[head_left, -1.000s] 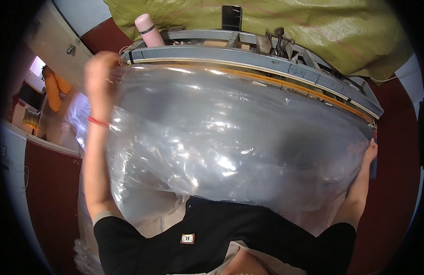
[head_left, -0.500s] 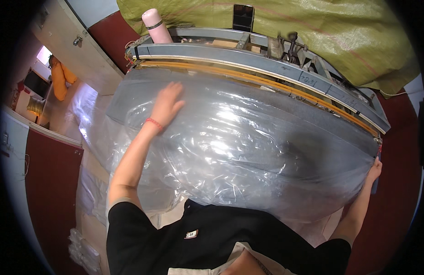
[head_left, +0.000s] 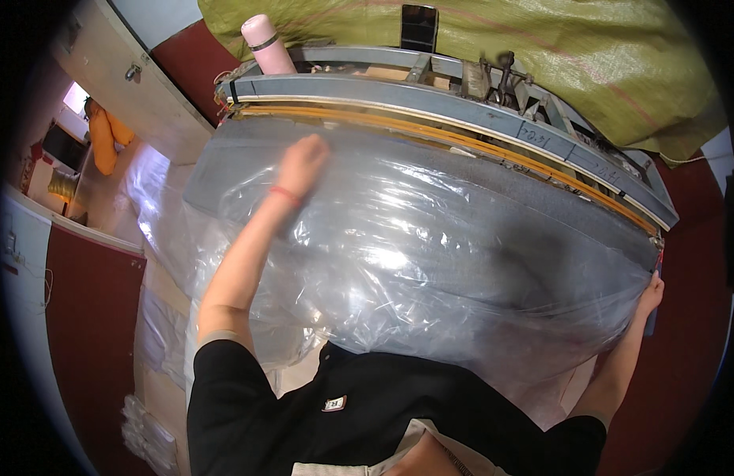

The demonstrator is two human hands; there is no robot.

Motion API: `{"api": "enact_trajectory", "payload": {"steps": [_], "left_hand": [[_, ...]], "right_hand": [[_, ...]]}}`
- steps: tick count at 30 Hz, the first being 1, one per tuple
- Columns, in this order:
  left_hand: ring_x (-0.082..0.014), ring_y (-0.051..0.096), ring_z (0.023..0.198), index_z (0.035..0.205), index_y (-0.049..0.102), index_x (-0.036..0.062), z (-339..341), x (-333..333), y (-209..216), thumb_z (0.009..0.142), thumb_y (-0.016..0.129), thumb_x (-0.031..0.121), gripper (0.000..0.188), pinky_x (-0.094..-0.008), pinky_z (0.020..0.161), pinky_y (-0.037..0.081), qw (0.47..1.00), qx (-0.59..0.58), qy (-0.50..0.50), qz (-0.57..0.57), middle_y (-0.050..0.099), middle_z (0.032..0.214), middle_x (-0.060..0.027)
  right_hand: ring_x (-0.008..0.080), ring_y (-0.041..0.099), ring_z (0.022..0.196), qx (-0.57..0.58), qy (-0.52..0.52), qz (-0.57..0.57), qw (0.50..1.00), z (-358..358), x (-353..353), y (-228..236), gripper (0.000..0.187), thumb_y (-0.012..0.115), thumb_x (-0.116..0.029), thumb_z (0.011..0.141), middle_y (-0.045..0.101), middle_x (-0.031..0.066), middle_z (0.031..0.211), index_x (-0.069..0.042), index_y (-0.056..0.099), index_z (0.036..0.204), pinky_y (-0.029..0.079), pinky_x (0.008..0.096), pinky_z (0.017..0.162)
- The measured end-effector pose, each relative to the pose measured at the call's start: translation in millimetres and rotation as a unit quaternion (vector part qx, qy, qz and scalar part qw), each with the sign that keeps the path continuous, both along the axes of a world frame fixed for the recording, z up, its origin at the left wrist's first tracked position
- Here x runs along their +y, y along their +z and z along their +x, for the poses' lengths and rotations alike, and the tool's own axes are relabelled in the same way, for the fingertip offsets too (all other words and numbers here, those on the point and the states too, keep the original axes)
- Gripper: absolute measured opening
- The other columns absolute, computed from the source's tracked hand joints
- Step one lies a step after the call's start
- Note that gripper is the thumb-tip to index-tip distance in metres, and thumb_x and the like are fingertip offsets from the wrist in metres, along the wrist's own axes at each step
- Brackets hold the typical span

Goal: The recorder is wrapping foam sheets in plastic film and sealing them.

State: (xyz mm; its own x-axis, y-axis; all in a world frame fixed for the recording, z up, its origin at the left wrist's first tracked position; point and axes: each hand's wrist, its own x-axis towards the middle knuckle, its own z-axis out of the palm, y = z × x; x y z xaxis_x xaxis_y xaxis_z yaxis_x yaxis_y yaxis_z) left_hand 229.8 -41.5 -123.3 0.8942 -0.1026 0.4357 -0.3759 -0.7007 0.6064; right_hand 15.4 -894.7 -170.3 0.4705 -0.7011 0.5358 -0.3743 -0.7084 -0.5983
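Lying on the person's side of the orange strip (head_left: 383,120), the clear plastic sheet (head_left: 398,258) is extending under the left hand (head_left: 304,165) and meeting the right hand (head_left: 651,293) at its right edge. The right fingers are gripping that edge; the left fingers are curling, blurred, and I cannot tell whether they are touching the sheet. Compared with half a second ago, the left fingers are bending rather than spreading, slightly nearer the strip, while the right hand is staying put.

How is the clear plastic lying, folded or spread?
Spread, though wrinkled: the plastic stretches wide beneath the left hand and across to the right hand.
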Motion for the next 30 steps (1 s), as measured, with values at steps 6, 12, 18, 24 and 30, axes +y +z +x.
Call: {"api": "enact_trajectory", "payload": {"steps": [6, 12, 18, 24, 30], "left_hand": [[-0.0282, 0.054, 0.066, 0.078, 0.054, 0.0022, 6.9, -19.0, 2.3, 0.070, 0.063, 0.005, 0.013, -0.0347, 0.059, 0.044, 0.986, -0.089, 0.041, 0.132, 0.055, 0.070, -0.0125], [-0.0272, 0.056, 0.072, 0.093, 0.058, 0.0031, 13.7, -13.7, 0.1, 0.071, 0.062, 0.003, 0.022, -0.0329, 0.065, 0.046, 0.985, -0.134, 0.010, 0.108, 0.057, 0.076, -0.0127], [-0.0296, 0.054, 0.092, 0.098, 0.060, 0.0052, 11.2, -4.4, 4.1, 0.073, 0.052, 0.005, 0.026, -0.0362, 0.081, 0.042, 0.993, -0.009, -0.089, 0.081, 0.059, 0.094, -0.0158], [-0.0294, 0.054, 0.077, 0.091, 0.059, 0.0025, 4.4, -12.3, 2.1, 0.070, 0.059, 0.000, 0.022, -0.0349, 0.070, 0.044, 0.976, -0.132, -0.011, 0.172, 0.056, 0.077, -0.0123], [-0.0313, 0.052, 0.079, 0.079, 0.057, 0.0035, 15.7, -22.8, 11.9, 0.071, 0.060, 0.010, 0.010, -0.0380, 0.069, 0.043, 0.967, -0.076, 0.067, 0.236, 0.055, 0.080, -0.0137]], "right_hand": [[0.0099, 0.041, 0.059, -0.065, 0.013, 0.034, 0.997, -6.9, 1.0, 0.9, 0.040, 0.053, -0.040, 0.084, 0.047, -0.0008, 0.063, -0.002, 0.053, 0.073, 0.037, 0.0242, 0.056], [0.0057, 0.036, 0.049, -0.134, 0.032, 0.185, 0.973, -13.0, 13.6, 7.4, 0.035, 0.053, -0.040, 0.084, 0.039, -0.0050, 0.057, -0.008, 0.051, 0.069, 0.030, 0.0215, 0.044], [0.0049, 0.034, 0.050, -0.167, 0.029, 0.168, 0.971, -25.6, 19.9, 7.4, 0.033, 0.053, -0.038, 0.084, 0.036, -0.0071, 0.057, -0.010, 0.048, 0.067, 0.027, 0.0209, 0.045], [0.0048, 0.033, 0.050, -0.206, 0.035, 0.212, 0.955, -24.5, 39.5, 12.4, 0.032, 0.053, -0.036, 0.085, 0.036, -0.0075, 0.057, -0.011, 0.048, 0.066, 0.026, 0.0202, 0.046], [0.0070, 0.044, 0.054, -0.182, 0.054, 0.273, 0.943, -37.5, -5.7, 3.3, 0.028, 0.058, -0.033, 0.082, 0.044, -0.0030, 0.060, -0.008, 0.053, 0.072, 0.036, 0.0212, 0.050]]}}
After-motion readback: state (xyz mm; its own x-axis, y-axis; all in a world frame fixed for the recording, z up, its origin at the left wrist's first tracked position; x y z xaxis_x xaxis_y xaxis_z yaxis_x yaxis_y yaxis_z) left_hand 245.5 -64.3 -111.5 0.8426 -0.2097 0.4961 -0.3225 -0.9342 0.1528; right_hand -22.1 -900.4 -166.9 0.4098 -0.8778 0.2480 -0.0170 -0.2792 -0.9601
